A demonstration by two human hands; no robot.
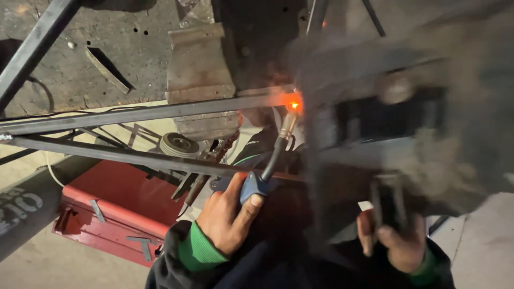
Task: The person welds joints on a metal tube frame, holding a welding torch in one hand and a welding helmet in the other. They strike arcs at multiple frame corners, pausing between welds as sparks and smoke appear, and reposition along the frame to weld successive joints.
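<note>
My left hand (227, 217), in a dark sleeve with a green cuff, grips the blue handle of a welding torch (257, 184). The torch's curved neck rises to a brass nozzle (288, 124). Its tip sits just under an orange glowing spot (293, 104) on a long steel bar (160, 111). My right hand (396, 243) is closed on the handle of a large dark welding shield (396, 123), which is blurred and covers the right half of the view. A second steel bar (134, 157) runs just above my left hand.
A red metal toolbox (115, 208) lies on the floor at lower left. A round grinding disc (179, 144) and a worn metal block (199, 69) sit behind the bars. A dark angled beam (32, 51) crosses the upper left, and a thick pipe (24, 208) lies at left.
</note>
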